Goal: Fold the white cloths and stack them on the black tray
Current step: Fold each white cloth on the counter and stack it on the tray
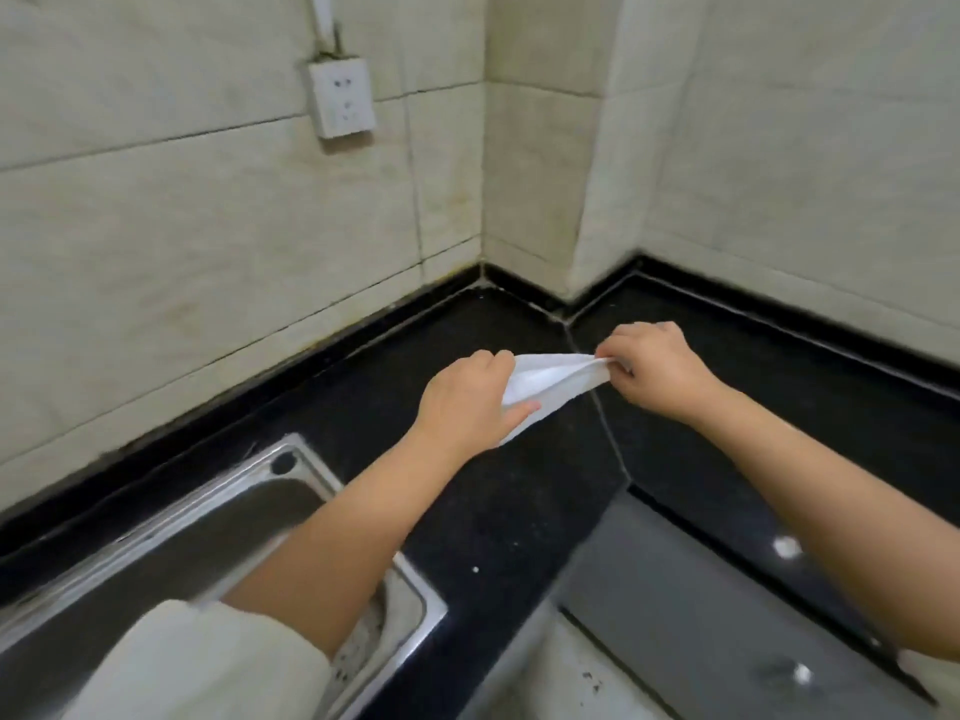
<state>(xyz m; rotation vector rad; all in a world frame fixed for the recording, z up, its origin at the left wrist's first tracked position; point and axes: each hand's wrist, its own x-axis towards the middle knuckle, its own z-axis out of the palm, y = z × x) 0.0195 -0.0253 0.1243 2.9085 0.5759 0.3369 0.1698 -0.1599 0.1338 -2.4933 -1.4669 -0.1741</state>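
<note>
One white cloth (pixel 545 387), two hands, one sink (pixel 156 537), one socket (pixel 341 98).

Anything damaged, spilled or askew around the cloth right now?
The white wall socket hangs tilted, and white specks dot the black stone counter. The white cloth looks fine.

This is a plain home kitchen corner. A black polished stone bench (pixel 467 491) runs into the corner, with a rectangular stainless-steel sink (pixel 218 511) sunk into it on the left. Pale cream wall tiles (pixel 156 226) with dark, grimy grout rise behind, carrying a white surface-mounted power socket (pixel 340 98).
</note>
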